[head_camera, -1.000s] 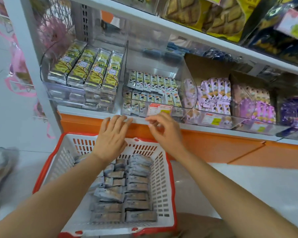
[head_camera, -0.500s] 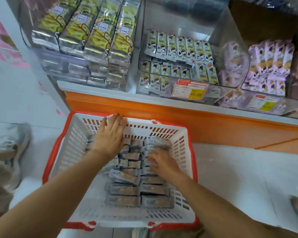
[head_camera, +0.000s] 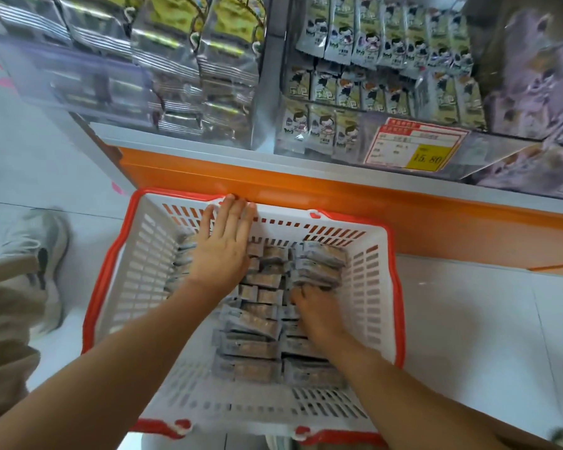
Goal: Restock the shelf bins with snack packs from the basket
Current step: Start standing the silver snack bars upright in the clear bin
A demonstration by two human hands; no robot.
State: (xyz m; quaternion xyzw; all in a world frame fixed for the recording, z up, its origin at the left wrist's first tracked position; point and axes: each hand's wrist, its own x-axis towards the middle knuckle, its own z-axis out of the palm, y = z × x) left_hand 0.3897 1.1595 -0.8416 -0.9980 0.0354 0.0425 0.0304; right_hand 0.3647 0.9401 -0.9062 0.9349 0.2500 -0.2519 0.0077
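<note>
nearest me is the near wall of the basket (head_camera: 241, 407), white lattice with a red rim, standing on the pale floor (head_camera: 488, 326). both forearms cross that wall from my side. inside the basket, the snack packs (head_camera: 251, 349) lie in rough rows along the middle and right, with bare lattice left open along the left wall and the near wall.

my right hand (head_camera: 317, 315) is down among the packs right of the basket's centre. its fingers (head_camera: 301, 292) curl into the pile at the foot of a taller stack, and i cannot tell whether they have closed on a pack. my left hand (head_camera: 223, 251) lies flat over the packs at the far left, fingers straight and together, holding nothing, fingertips touching the far rim.

left of the basket, a grey shoe (head_camera: 43, 251) stands on the floor, apart from the rim. right of it the floor is open tile.

just beyond the far rim runs the orange shelf base (head_camera: 355, 203), almost touching the rim. above that, the clear shelf bins (head_camera: 462, 157) hold cartoon-printed packs (head_camera: 374, 89), with a price tag (head_camera: 415, 147) on the front lip and silver and yellow bags (head_camera: 182, 56) to their left.
</note>
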